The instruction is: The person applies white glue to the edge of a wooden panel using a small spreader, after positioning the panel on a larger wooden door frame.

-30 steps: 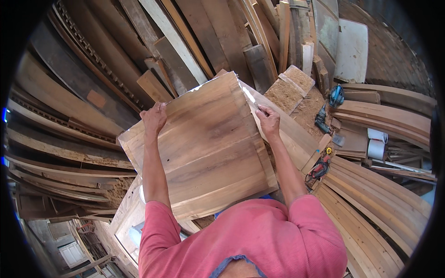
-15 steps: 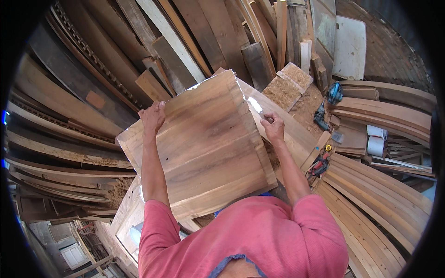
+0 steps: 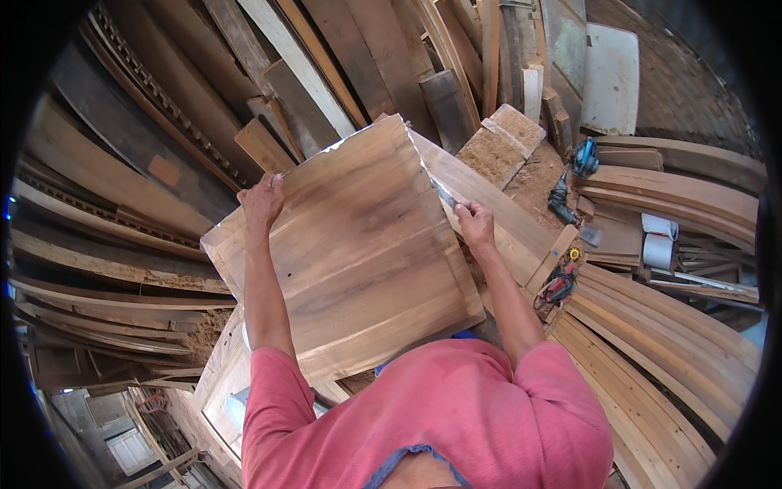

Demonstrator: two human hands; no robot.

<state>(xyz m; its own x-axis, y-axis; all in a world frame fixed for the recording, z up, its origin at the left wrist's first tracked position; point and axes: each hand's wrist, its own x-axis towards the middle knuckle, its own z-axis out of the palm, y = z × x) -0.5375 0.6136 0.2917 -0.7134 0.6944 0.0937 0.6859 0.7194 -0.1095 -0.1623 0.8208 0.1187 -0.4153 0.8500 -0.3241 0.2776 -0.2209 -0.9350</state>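
Observation:
A wide wooden panel [image 3: 358, 244] lies tilted before me, its joined boards showing brown grain. White paste clings in patches along its far and right edges. My left hand [image 3: 262, 200] is closed over the panel's upper left edge. Beside the right edge, my right hand [image 3: 476, 225] grips a putty knife [image 3: 442, 194], whose blade touches or nearly touches that edge. The knife's handle is mostly hidden in my fingers.
Under the panel's right side runs a long plank [image 3: 505, 204]. Blue power tools [image 3: 585, 157] and a red power tool [image 3: 559, 287] lie to the right, near stacked planks [image 3: 660, 342]. Many boards [image 3: 147, 155] crowd the left and far sides; a sawdust-covered board [image 3: 505, 138] sits beyond.
The putty knife's blade has turned in against the panel's right edge; its white-coated face shows less now. My right hand has shifted slightly left. The left hand keeps its hold.

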